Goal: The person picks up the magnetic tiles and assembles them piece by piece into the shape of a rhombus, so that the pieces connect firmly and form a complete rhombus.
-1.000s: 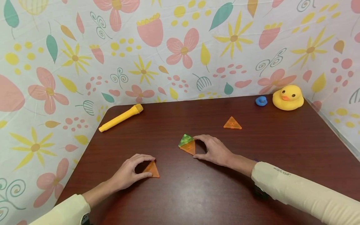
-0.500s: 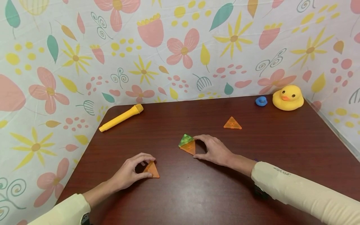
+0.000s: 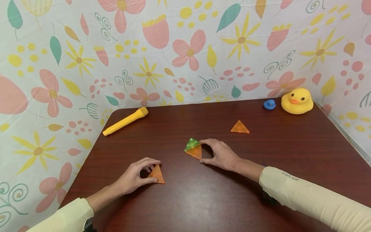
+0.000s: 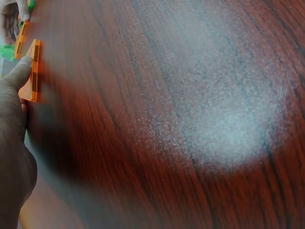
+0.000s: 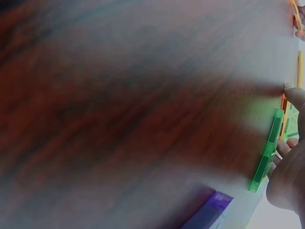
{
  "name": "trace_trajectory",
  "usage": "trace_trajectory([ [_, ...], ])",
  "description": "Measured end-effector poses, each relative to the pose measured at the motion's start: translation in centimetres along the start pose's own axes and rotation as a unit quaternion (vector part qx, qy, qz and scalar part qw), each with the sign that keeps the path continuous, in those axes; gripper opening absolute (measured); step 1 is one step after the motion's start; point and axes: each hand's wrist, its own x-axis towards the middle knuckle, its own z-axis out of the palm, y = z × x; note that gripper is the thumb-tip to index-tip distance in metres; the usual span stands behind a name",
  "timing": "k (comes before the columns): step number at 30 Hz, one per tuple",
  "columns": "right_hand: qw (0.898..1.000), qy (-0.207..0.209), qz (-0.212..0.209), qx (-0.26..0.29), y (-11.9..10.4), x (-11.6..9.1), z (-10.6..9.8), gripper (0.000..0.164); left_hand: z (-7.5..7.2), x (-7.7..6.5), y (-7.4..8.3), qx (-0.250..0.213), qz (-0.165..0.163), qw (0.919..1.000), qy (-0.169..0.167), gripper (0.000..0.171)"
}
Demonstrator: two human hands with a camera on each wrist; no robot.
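In the head view my left hand [image 3: 134,175] pinches an orange triangle tile [image 3: 157,175], thumb at its lower edge and index finger at its top corner. Near the table's middle lies a second orange triangle tile [image 3: 195,152], edge to edge with a green tile [image 3: 191,144]. My right hand [image 3: 221,154] holds this orange tile between index finger and thumb, at its two right corners. Another green tile [image 5: 267,150] shows beside that hand in the right wrist view, along with a purple tile [image 5: 208,212] nearer the camera.
A third orange triangle tile [image 3: 240,127] lies farther back on the dark wood table [image 3: 185,199]. Behind it at the right sit a small blue duck [image 3: 269,104] and a large yellow duck [image 3: 297,101]. A yellow toy microphone [image 3: 125,121] lies at the back left, before a flowered cloth [image 3: 179,80].
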Motion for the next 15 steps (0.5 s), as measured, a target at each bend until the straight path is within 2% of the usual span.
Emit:
trace_trajectory([
  [15, 1.000, -0.002, 0.002, 0.002, -0.01, -0.01, -0.11, 0.072, -0.18, 0.02, 0.34, -0.024, -0.024, 0.9994, 0.000, 0.055],
])
